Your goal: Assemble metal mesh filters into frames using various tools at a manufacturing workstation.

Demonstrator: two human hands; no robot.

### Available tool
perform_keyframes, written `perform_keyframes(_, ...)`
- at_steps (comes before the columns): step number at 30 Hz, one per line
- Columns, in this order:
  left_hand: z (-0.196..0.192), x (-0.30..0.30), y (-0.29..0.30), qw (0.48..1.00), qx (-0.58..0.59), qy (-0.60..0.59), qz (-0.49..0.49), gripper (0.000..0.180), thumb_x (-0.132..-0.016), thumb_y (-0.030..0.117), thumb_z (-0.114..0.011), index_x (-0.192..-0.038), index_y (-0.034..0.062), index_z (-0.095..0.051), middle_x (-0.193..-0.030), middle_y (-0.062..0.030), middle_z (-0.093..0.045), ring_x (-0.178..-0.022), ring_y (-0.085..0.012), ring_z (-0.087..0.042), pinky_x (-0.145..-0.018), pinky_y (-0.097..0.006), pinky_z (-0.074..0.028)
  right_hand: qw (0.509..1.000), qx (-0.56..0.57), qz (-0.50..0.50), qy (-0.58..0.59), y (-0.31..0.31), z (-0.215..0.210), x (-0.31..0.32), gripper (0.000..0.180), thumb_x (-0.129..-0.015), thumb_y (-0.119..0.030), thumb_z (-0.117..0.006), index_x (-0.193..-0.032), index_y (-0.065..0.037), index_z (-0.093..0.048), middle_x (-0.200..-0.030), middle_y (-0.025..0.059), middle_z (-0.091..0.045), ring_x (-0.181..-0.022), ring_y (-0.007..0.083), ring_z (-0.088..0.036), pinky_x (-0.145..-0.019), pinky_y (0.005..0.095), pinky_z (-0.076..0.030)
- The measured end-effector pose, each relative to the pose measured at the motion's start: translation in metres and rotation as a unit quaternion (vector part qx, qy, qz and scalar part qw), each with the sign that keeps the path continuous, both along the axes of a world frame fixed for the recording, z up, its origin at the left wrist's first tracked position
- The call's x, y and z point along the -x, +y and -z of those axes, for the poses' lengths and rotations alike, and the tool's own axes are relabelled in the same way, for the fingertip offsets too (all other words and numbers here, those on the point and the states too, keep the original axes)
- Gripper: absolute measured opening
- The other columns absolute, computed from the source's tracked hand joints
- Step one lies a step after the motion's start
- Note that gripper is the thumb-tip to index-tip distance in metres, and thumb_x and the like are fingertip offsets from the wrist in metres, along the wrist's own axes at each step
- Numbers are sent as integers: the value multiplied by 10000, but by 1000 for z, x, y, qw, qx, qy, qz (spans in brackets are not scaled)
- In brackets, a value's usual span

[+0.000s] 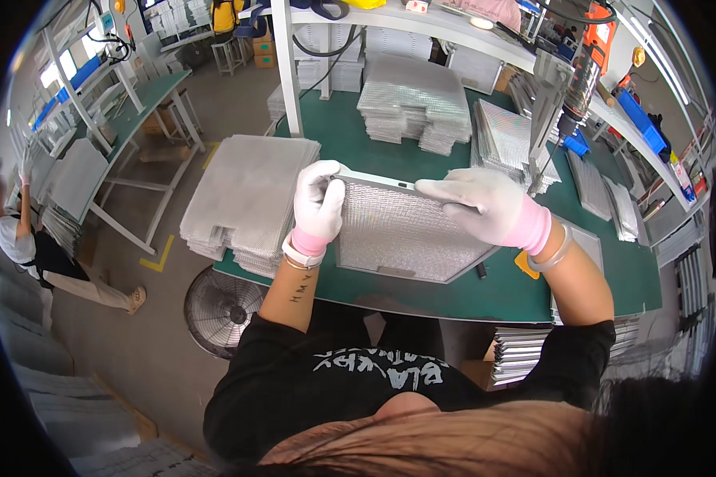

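A metal mesh filter panel [410,230] with a thin silvery frame is tilted up over the green bench in front of me. My left hand [320,203], in a white glove with a pink cuff, is closed around its upper left corner. My right hand [485,205], gloved the same way, grips the far frame edge near the right end, its fingers laid along the rail. A small dark slot shows in that rail between my hands. The right hand's thumb is partly hidden.
Left on the green bench [326,285] is a stack of mesh sheets [250,187]; another mesh stack [414,95] lies at the back. An orange power screwdriver [587,71] hangs at the right. A floor fan [224,312] stands lower left. Far left is another person [28,238].
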State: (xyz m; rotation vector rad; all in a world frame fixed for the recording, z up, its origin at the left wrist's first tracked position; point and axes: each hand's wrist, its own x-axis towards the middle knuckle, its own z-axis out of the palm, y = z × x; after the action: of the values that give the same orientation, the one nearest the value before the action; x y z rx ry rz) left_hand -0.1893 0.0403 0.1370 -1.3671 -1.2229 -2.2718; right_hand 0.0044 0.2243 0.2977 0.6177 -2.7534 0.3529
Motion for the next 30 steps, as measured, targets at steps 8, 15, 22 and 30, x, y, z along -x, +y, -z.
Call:
perform_keyframes(8,-10,-6,-3,998,-7,-66,8,144,-994,101,-529,-1125,44,-510,-1034,-85,-581,-929,-152,-576,-884,-306,-472,998,45,-48,22,-2,0,4,506,-762,46,-632,-1260,-30,-597,-755,152,-558,-691,335,-578,-631,408,-466)
perform_keyframes(15,-8,-6,-2,999,-17,-39,24,162,-995,103,-531,-1145,47,-512,-1078,-69,-561,-963,-136,-553,-914,-291,-442,992,49,39,-114,-42,-17,48,200,-826,-57,-625,-996,-23,-524,-890,174,-626,-855,353,-634,-747,396,-512)
perform_keyframes(22,-8,-6,2,999,-11,-49,-8,190,-965,30,-525,-1155,25,-531,-1117,-59,-554,-1006,-119,-535,-934,-272,-427,996,12,13,-91,-42,12,80,194,-917,-157,-561,-1002,3,-490,-882,185,-614,-865,344,-641,-757,415,-506)
perform_keyframes(30,2,-4,3,998,-24,-32,47,242,-961,29,-544,-1200,20,-502,-1139,-73,-561,-1028,-130,-545,-932,-293,-442,971,-173,152,-64,-66,2,71,266,-957,-278,-541,-945,-12,-521,-824,168,-627,-747,350,-659,-658,450,-529)
